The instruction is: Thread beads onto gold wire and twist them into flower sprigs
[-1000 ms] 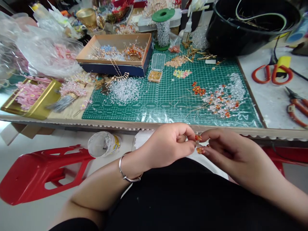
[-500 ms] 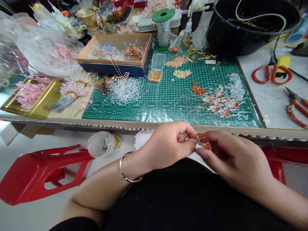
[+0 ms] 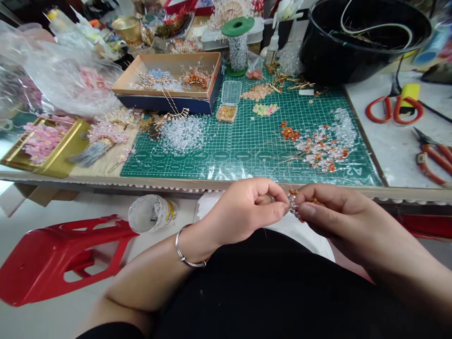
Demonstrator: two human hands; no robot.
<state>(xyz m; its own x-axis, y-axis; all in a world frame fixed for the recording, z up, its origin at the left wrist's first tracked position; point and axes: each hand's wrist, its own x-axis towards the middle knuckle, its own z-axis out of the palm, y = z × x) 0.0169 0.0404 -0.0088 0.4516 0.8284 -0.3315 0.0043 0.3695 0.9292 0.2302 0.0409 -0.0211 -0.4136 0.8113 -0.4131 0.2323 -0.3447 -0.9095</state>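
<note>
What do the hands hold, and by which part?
The left hand and right hand pinch a cluster of clear and orange beads at the fingertips; which part is too small to tell.

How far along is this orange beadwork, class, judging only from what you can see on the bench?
Done: a finished-looking orange beaded ornament sits in the cardboard tray. In hand: the left hand and right hand pinch a small wired sprig of clear and orange beads. Left, it seems: more wired sprigs and loose orange beads lying on the green cutting mat.
</note>
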